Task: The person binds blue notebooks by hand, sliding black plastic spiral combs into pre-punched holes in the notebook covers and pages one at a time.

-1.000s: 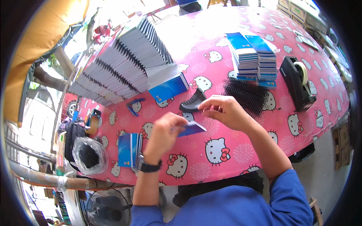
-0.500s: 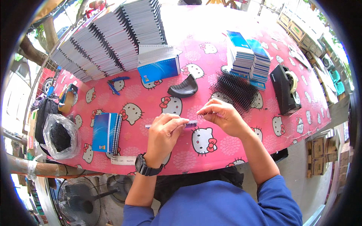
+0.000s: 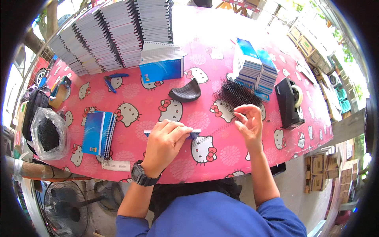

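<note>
My left hand (image 3: 164, 138), with a watch on its wrist, is closed round a thin blue-and-white notebook (image 3: 195, 134) held edge-on above the table. Much of that notebook is hidden behind my fingers. A thin spiral binding coil (image 3: 205, 139) runs from its right end toward my right hand, faint against the pink cover. My right hand (image 3: 250, 125) is raised to the right of the notebook, thumb and fingertips apart. Just beyond it lies a heap of black spiral coils (image 3: 239, 94).
Stacks of bound notebooks (image 3: 118, 35) fill the far left, beside blue-covered ones (image 3: 162, 70). More blue notebooks (image 3: 256, 65), a tape dispenser (image 3: 287, 103), a black curved piece (image 3: 185, 91), blue-handled pliers (image 3: 114, 80), a spiral notebook (image 3: 94, 132) and a plastic bag (image 3: 49, 134) surround my hands.
My right hand has moved right, away from the notebook's end, and its pinched fingers have parted. My left hand keeps its hold. The whole view has shifted slightly.
</note>
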### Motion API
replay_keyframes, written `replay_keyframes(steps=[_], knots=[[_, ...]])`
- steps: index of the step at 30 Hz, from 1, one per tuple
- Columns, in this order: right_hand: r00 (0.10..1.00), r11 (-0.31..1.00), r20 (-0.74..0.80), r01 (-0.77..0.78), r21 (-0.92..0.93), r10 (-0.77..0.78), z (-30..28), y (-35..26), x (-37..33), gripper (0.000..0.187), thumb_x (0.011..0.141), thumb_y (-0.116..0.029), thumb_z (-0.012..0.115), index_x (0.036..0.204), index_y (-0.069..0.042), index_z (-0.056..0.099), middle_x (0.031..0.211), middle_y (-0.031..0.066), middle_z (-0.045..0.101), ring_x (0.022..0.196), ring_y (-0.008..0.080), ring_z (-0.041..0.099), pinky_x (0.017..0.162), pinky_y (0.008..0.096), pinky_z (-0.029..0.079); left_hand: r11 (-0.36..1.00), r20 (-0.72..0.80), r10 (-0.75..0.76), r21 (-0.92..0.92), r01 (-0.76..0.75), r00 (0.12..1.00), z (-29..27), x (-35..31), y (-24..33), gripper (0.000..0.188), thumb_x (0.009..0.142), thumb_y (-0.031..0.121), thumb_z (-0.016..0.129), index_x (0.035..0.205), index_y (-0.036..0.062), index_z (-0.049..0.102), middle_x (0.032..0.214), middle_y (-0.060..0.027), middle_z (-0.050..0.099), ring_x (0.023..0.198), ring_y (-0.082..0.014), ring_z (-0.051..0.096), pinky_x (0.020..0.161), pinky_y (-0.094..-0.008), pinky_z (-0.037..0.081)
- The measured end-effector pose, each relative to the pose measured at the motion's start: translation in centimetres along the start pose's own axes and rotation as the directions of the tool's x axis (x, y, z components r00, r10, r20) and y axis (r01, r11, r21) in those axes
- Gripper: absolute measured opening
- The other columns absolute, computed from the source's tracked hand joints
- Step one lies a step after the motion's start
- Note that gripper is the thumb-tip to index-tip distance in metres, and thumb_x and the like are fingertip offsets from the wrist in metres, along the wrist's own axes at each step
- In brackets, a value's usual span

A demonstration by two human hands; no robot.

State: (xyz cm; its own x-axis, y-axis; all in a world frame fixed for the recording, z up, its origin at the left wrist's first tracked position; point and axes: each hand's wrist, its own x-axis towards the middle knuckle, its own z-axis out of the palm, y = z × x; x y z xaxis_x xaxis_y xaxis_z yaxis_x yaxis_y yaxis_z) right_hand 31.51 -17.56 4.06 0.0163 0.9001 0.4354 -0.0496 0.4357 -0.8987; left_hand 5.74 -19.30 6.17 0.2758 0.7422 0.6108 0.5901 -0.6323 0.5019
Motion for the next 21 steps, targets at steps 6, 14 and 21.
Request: replay_keyframes(steps=[6, 14, 21], knots=[[0.827, 0.582, 0.553, 0.403, -0.707, 0.099, 2.8, -0.6, -1.9, 0.058, 0.072, -0.025, 0.073, 0.124, -0.014, 0.052, 0.134, 0.0094, 0.046, 0.122, 0.0311, 0.04, 0.104, 0.0503, 0.026, 1.0, 0.029, 0.019, 0.022, -0.02, 0.999, -0.1, 0.1, -0.4, 0.017, 0.072, 0.004, 0.072, 0.088, 0.0084, 0.068, 0.084, -0.0031, 0.065, 0.08, -0.0216, 0.059, 0.072, -0.0335, 0.045], [0.924, 0.864, 0.381, 0.171, -0.473, 0.025, 2.3, -2.7, -0.5, 0.021, 0.078, 0.001, 0.067, 0.099, -0.002, 0.063, 0.088, 0.01, 0.059, 0.079, 0.0241, 0.059, 0.067, 0.0313, 0.049, 0.999, -0.007, -0.033, 0.006, 0.033, 0.999, 0.0, -0.1, -0.1, 0.02, 0.071, 0.007, 0.074, 0.089, 0.0083, 0.069, 0.082, -0.0042, 0.064, 0.078, -0.0228, 0.058, 0.071, -0.0339, 0.047], [0.878, 0.891, 0.469, 0.133, -0.434, 0.098, 4.2, -3.2, 1.3, 0.028, 0.079, -0.002, 0.067, 0.106, -0.009, 0.067, 0.09, 0.0084, 0.06, 0.087, 0.0223, 0.059, 0.075, 0.0324, 0.048, 0.999, 0.054, -0.023, -0.021, 0.025, 0.998, 0.2, 0.2, 0.6, 0.021, 0.069, 0.009, 0.076, 0.088, 0.0084, 0.069, 0.082, -0.0047, 0.063, 0.078, -0.0232, 0.057, 0.07, -0.0343, 0.047]])
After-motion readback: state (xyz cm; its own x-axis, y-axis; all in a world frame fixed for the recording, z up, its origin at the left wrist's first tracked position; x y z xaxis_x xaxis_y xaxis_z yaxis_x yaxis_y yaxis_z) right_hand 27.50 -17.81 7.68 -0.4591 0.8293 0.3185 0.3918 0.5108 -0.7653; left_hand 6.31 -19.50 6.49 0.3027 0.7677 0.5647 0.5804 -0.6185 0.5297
